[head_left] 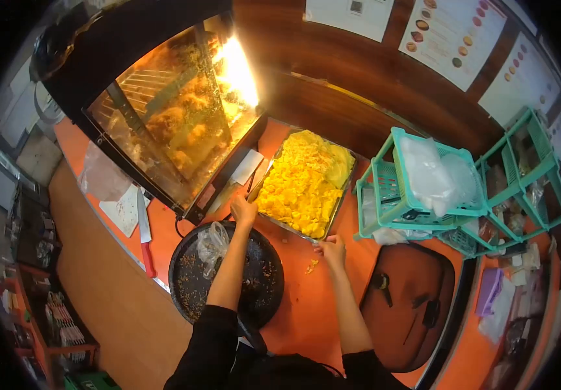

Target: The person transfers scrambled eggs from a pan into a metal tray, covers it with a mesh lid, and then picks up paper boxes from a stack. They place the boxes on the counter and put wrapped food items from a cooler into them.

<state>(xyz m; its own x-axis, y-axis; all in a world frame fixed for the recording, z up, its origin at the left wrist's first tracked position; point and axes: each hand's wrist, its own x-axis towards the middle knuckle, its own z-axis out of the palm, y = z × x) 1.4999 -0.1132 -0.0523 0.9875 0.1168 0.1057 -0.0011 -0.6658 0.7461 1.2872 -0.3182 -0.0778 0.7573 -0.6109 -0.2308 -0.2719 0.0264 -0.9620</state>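
Observation:
A rectangular metal tray (297, 232) is heaped with yellow food pieces (306, 185) that look like scrambled egg. My left hand (244, 209) is closed at the tray's left side, and a thin dark utensil (252, 182) sticks up from its fingers; what kind it is I cannot tell. At the near right corner, my right hand (331, 252) pinches the tray's rim. A few yellow scraps (311, 266) lie on the orange counter (303, 299) just below. Under my left forearm sits a round black pan (186, 279) with dark crumbs and a crumpled clear plastic bag (211, 248).
A lit glass food warmer (176, 117) stands behind the pan. Left of it lies a red-handled knife (145, 234) beside a white sheet (122, 211). Green plastic baskets (384, 188) holding bags stand at right, above a dark brown tray (407, 292) with small tools.

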